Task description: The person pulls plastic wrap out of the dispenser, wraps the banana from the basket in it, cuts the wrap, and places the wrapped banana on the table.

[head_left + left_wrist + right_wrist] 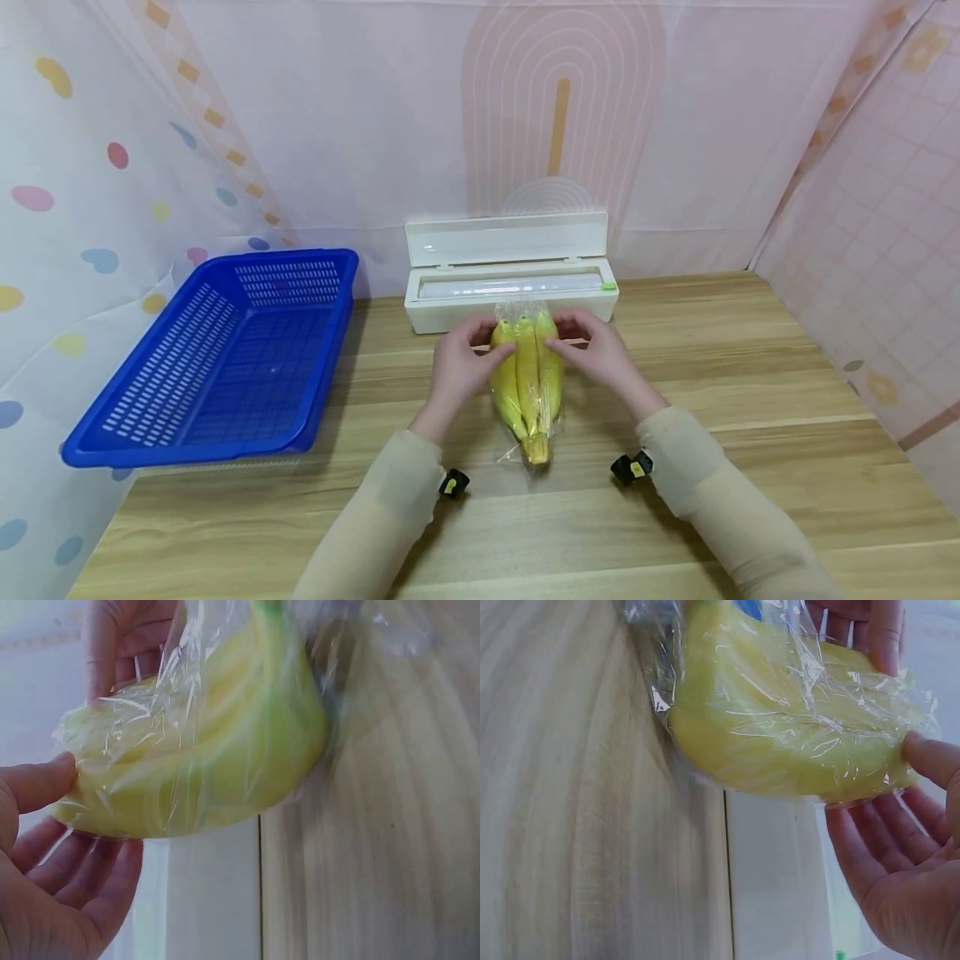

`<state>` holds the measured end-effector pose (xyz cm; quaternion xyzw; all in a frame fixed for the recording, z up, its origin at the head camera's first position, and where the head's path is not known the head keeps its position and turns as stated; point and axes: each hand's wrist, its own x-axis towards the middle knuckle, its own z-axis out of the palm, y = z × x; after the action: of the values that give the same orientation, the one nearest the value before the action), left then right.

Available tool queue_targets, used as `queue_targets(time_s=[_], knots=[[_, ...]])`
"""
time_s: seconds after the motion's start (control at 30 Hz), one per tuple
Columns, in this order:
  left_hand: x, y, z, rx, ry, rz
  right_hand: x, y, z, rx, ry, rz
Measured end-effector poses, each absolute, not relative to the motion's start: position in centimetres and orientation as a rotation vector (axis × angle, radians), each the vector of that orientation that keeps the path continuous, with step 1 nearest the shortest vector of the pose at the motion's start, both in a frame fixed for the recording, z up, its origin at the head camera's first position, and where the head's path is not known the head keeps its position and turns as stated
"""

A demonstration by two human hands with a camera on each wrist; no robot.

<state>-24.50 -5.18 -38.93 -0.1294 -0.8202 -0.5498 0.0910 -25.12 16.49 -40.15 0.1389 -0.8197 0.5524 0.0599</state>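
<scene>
A bunch of yellow bananas (528, 375), wrapped in clear plastic film (191, 712), is between both hands, its stem end toward the person and its tips toward the back. My left hand (463, 360) grips the tip end from the left, thumb on top and fingers beneath. From the other side my right hand (596, 350) holds the same end in a like way, thumb over the film (810, 720). In both wrist views the film looks wrinkled and shiny, with loose edges near the stem.
Behind the bananas stands a white cling film dispenser (510, 315), lid (506, 237) raised, with a roll of film (517, 286) inside. A blue plastic basket (307, 408) sits at the left of the wooden table (712, 375). Patterned cloth (360, 117) hangs around the table.
</scene>
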Motion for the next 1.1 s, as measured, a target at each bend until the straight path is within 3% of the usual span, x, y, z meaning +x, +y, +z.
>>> queue_targets(time_s=[0.63, 1.1], knots=[[-22.2, -6.0, -38.9, -0.860, -2.183, -1.240, -22.6, 16.9, -38.9, 0.730, -2.301, 1.568], [-22.2, -6.1, -39.0, -0.943, -2.104, -1.148, -23.0, 17.3, -39.5, 0.816, -2.257, 1.513]])
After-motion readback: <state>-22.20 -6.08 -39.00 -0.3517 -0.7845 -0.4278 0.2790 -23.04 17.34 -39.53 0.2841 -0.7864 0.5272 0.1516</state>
